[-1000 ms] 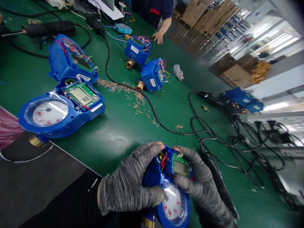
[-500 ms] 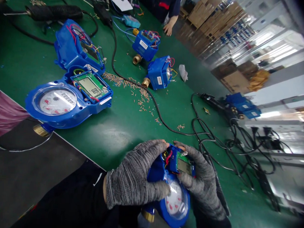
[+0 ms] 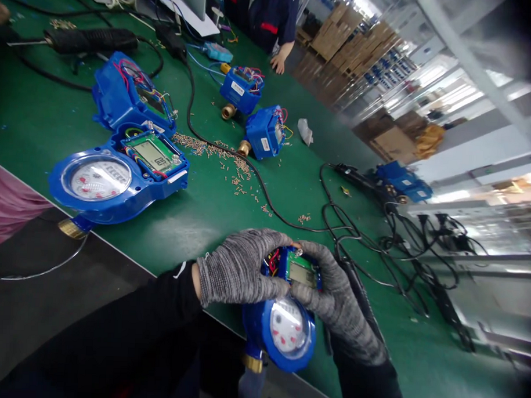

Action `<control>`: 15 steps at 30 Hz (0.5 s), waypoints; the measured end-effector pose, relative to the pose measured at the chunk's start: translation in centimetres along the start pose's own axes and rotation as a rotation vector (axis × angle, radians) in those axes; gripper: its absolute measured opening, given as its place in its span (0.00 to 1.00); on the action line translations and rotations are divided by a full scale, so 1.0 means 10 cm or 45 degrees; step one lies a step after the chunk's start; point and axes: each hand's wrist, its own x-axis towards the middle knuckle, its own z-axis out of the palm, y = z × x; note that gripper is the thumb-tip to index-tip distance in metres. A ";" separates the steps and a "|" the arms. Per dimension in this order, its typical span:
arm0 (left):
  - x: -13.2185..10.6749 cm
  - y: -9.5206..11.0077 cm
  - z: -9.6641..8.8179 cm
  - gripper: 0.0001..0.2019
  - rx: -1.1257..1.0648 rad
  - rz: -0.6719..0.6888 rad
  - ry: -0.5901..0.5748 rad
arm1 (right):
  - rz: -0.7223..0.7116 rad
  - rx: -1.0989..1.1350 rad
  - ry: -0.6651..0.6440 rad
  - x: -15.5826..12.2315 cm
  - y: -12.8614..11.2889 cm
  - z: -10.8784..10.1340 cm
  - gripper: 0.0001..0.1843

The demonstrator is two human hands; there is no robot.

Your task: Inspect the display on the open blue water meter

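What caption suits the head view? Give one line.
Gloved left hand and right hand grip a blue meter at the green bench.

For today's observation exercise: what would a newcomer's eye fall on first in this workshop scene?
First, the two grey-gloved hands, left hand and right hand, gripping a blue water meter with its circuit board exposed, at the near edge of the green bench. Next, the larger opened water meter lying at the left, lid flipped back, with small brass pins scattered just beyond it.

Both gloved hands, left hand (image 3: 241,268) and right hand (image 3: 332,294), clasp a blue water meter (image 3: 283,316) over the green bench (image 3: 204,214).
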 end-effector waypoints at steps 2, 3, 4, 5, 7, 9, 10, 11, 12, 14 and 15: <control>0.09 0.02 -0.05 0.30 0.026 -0.022 -0.102 | 0.009 0.071 -0.084 -0.02 -0.03 -0.06 0.29; 0.12 0.04 -0.06 0.30 0.073 -0.029 -0.137 | 0.008 0.114 -0.126 -0.03 -0.04 -0.09 0.28; 0.15 0.07 -0.07 0.32 0.137 -0.029 -0.170 | 0.007 0.152 -0.165 -0.03 -0.04 -0.13 0.26; 0.18 0.10 -0.07 0.33 0.211 -0.028 -0.194 | 0.008 0.181 -0.198 -0.03 -0.04 -0.16 0.26; 0.22 0.18 -0.05 0.34 0.362 -0.036 -0.240 | -0.004 0.203 -0.255 -0.03 -0.02 -0.21 0.26; 0.26 0.26 -0.03 0.35 0.493 -0.075 -0.299 | -0.070 0.208 -0.287 0.00 0.04 -0.22 0.28; 0.28 0.29 -0.03 0.36 0.543 -0.104 -0.328 | -0.114 0.201 -0.285 0.01 0.08 -0.22 0.29; 0.29 0.31 -0.03 0.36 0.577 -0.133 -0.354 | -0.152 0.189 -0.277 0.02 0.12 -0.22 0.30; 0.31 0.32 -0.04 0.37 0.586 -0.157 -0.381 | -0.180 0.180 -0.267 0.02 0.16 -0.21 0.31; 0.33 0.32 -0.10 0.36 0.523 -0.188 -0.416 | -0.180 0.169 -0.243 0.02 0.22 -0.19 0.32; 0.35 0.32 -0.14 0.35 0.453 -0.196 -0.440 | -0.169 0.169 -0.229 0.01 0.23 -0.18 0.32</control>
